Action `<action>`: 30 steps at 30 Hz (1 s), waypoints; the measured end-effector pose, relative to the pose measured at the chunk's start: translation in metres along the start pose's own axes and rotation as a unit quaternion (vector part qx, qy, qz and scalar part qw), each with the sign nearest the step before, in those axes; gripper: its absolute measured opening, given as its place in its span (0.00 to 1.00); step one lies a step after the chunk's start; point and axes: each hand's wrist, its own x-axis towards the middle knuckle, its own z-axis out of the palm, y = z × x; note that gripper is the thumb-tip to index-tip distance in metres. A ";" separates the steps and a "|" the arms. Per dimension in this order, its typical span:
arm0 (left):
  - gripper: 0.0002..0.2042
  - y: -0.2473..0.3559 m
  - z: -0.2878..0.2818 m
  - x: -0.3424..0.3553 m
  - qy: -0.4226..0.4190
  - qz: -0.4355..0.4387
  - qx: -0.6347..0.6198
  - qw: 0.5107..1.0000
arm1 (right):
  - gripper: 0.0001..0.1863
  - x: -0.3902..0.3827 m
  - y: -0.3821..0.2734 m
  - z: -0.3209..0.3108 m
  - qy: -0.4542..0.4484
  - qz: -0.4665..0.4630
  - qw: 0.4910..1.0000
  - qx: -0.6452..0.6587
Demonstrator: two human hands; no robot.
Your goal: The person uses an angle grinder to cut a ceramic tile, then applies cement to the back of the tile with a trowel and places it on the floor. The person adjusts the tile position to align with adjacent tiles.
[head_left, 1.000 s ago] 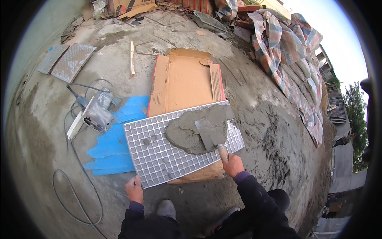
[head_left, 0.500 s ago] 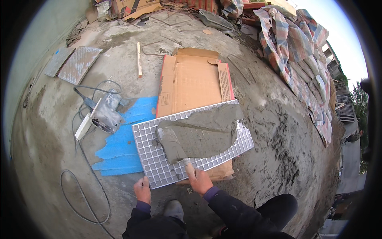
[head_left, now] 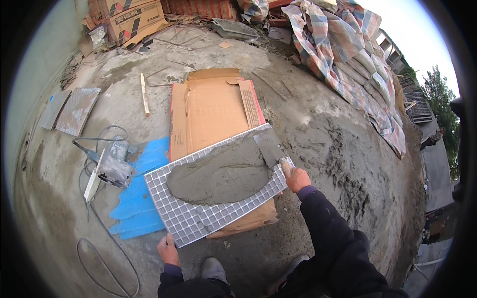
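Note:
A white gridded panel (head_left: 208,223) lies tilted sideways across flattened cardboard (head_left: 213,104), with a broad smear of grey mortar (head_left: 213,176) on it. My left hand (head_left: 168,250) grips the panel's lower-left corner, fingers closed on the edge. My right hand (head_left: 296,178) is wrapped round the handle of a metal trowel (head_left: 268,150), whose blade rests on the mortar at the right end. Blue material (head_left: 136,216) sticks out under the panel's left side.
A corded power tool (head_left: 117,164) lies left; two tiles (head_left: 74,111) and a wood strip (head_left: 144,94) lie behind. Cartons (head_left: 134,22) stand at back. Striped tarp (head_left: 338,49) covers sacks at right, beside wet mortar (head_left: 338,193). Someone (head_left: 432,139) is at far right.
The trowel moved leftward across the panel, then back to its right end. The mortar is spread further left and smoother. The view has shifted slightly; my left hand stays at the corner.

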 end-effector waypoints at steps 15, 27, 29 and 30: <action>0.21 -0.002 0.000 -0.002 0.007 0.005 0.013 1.000 | 0.43 -0.112 -0.120 0.041 -0.273 0.058 0.891 0.359; 0.22 -0.014 -0.002 0.000 0.010 0.020 0.086 0.996 | 0.36 -0.156 -0.215 0.082 -0.322 -0.108 0.901 0.269; 0.22 -0.011 -0.002 -0.002 0.010 0.022 0.077 0.997 | 0.34 -0.150 -0.228 0.072 -0.230 -0.213 0.937 0.157; 0.22 -0.009 -0.001 -0.003 0.015 0.021 0.082 0.996 | 0.33 -0.147 -0.234 0.065 -0.207 -0.236 0.946 0.076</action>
